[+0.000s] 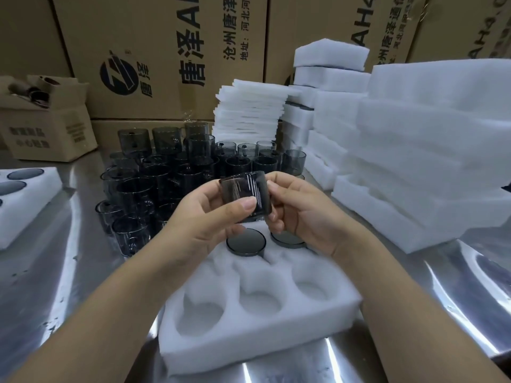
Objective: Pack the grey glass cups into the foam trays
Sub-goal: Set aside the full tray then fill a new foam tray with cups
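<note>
The foam tray [260, 335] fills the lower centre of the frame, with two seated cups [246, 241] in its far pockets. Just above them, at centre frame, the left hand [204, 217] and right hand [307, 214] curl round one grey glass cup [244, 193]. Its axis stands near vertical, the top leaning slightly left.

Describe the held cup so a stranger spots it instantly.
Start at the nearest foam tray on the steel table. Above its far end, left hand and right hand grip one grey glass cup. Only it is in the air; other cups sit below or behind.
</note>
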